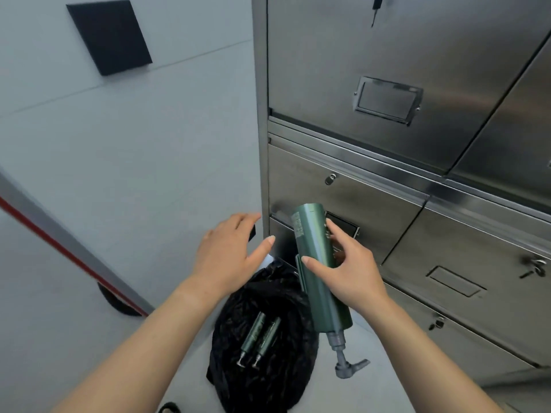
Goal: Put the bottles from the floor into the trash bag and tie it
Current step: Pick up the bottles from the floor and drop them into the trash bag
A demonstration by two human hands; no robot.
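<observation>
My right hand grips a tall green pump bottle upside down, its grey pump head pointing toward the floor, just right of the bag's mouth. A black trash bag lies open on the floor below my hands. Two slim green bottles lie side by side inside it. My left hand hovers above the bag's far edge with fingers spread and nothing in it.
A stainless steel cabinet with drawers and small locks fills the right side, close behind the bottle. A pale wall stands on the left with a dark square panel. A red-striped metal edge runs along the lower left.
</observation>
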